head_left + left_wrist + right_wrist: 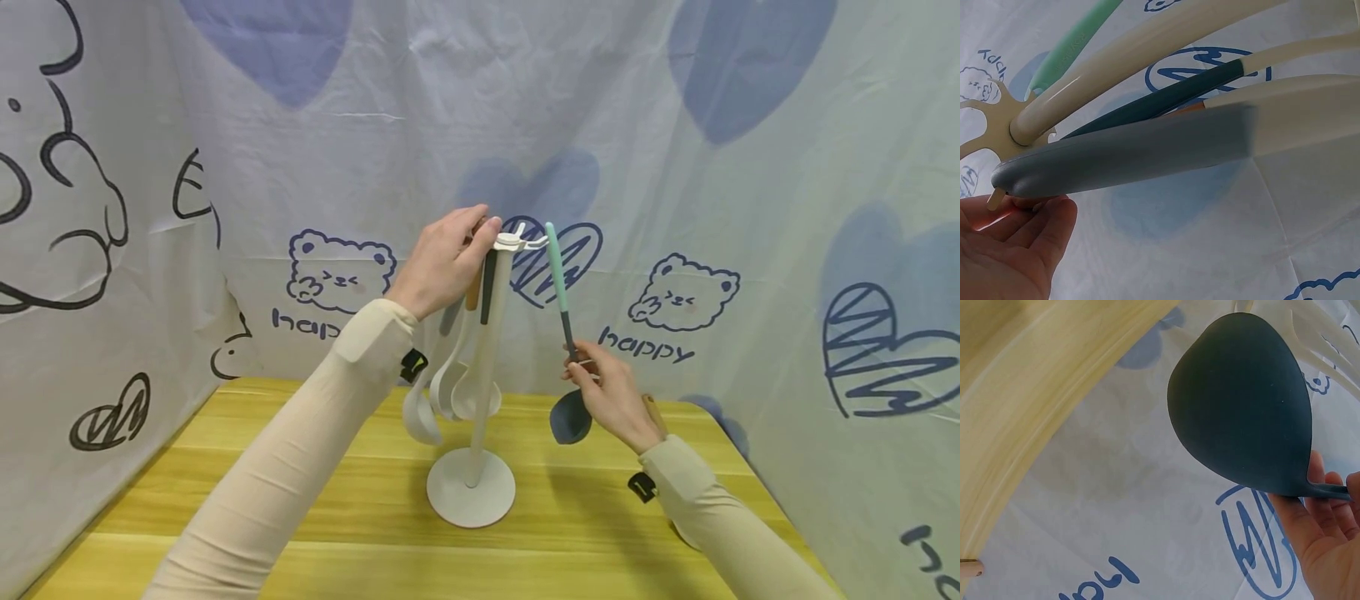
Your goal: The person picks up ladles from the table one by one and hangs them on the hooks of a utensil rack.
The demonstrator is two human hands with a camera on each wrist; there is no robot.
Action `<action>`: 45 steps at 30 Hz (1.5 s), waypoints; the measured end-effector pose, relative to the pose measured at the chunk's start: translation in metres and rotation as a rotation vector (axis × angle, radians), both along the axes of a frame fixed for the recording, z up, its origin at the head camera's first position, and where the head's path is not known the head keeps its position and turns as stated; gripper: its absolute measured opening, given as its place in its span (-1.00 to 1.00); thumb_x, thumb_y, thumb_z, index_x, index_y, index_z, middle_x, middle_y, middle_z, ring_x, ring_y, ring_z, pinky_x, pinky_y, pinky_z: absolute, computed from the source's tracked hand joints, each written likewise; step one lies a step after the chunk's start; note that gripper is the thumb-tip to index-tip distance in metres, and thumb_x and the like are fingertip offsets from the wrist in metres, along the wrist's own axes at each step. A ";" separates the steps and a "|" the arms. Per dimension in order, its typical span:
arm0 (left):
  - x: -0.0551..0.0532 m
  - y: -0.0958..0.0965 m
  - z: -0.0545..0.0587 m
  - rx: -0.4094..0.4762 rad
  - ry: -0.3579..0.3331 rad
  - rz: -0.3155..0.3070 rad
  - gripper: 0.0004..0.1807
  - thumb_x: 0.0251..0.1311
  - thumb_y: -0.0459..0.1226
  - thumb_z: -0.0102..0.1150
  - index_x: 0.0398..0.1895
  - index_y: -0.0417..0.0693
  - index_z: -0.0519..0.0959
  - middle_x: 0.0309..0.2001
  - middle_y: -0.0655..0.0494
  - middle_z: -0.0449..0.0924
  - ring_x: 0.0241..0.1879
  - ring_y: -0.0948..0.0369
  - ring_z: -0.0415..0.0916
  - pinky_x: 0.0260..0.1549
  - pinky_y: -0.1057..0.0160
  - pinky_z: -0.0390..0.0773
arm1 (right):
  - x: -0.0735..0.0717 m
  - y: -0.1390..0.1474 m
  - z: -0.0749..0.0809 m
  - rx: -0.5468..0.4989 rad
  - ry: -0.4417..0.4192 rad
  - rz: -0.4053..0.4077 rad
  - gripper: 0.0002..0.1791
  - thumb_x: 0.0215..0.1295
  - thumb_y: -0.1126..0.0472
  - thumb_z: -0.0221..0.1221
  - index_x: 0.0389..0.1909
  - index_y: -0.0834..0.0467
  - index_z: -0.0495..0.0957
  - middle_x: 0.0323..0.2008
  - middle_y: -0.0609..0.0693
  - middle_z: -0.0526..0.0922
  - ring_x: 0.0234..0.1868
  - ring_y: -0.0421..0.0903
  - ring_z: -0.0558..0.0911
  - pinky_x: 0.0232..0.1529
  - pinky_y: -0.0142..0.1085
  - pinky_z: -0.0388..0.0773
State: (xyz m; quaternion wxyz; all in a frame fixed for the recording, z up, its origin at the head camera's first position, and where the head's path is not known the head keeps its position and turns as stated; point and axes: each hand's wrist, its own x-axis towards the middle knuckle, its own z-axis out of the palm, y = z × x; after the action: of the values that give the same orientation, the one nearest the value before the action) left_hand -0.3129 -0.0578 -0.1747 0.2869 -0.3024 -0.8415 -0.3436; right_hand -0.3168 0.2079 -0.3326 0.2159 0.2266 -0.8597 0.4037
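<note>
A white utensil stand (486,400) with a round base holds several hanging utensils. My left hand (447,260) is at its top, fingers pinching a hook tip beside the grey handle (1129,150) in the left wrist view. My right hand (611,390) pinches the neck of a ladle (557,267) with a mint handle and dark blue bowl (1241,403). The ladle hangs upright, its handle's top end right at a hook arm (536,243) on the stand's right. Pale ladle heads (422,417) hang left of the pole, below a black handle (488,287).
The stand's base (471,500) rests on a yellow wood-grain table (360,517). Behind it hangs a white cloth (480,100) printed with hearts and bears. A wooden handle end (651,408) shows behind the right wrist, and another object's edge (684,535) is partly hidden under the right forearm.
</note>
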 end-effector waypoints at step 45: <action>-0.001 0.001 -0.002 0.000 0.010 -0.008 -0.61 0.55 -0.01 -0.30 -0.14 -0.07 0.46 -0.21 0.02 0.49 -0.26 0.11 0.42 -0.25 0.14 0.46 | -0.005 -0.008 -0.010 0.032 0.031 0.034 -0.65 0.44 0.34 0.07 0.21 0.14 0.50 -0.12 0.09 0.68 -0.14 -0.04 0.70 -0.08 -0.07 0.69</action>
State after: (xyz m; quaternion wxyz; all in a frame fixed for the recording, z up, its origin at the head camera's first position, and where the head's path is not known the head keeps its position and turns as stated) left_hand -0.3140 -0.0570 -0.1762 0.2896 -0.3073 -0.8389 -0.3434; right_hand -0.3216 0.2000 -0.3428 0.2186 0.2509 -0.8587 0.3899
